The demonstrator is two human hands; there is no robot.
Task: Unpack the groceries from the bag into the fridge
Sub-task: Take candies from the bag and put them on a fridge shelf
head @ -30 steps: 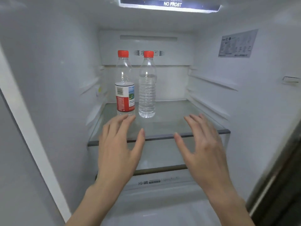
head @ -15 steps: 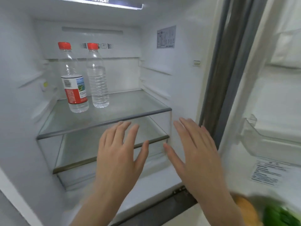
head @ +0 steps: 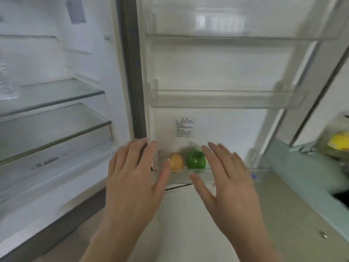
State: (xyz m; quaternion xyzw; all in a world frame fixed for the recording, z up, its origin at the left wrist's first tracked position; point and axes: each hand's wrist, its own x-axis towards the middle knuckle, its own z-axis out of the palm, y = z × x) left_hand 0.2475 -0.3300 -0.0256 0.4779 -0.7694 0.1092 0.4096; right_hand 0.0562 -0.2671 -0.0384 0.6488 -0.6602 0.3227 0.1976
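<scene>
Both hands are spread flat, holding nothing: left hand (head: 132,178), right hand (head: 226,182). Between and beyond them, a green pepper (head: 195,159) and an orange fruit (head: 176,162) sit in the lowest door shelf (head: 200,175).

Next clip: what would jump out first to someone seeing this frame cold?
Two open, empty hands fill the foreground, the left hand and the right hand, neither with a grip on anything. Between them, a round orange fruit and a glossy green bell pepper sit in the clear plastic bottom door bin. The clear door bin above looks bare.
</scene>
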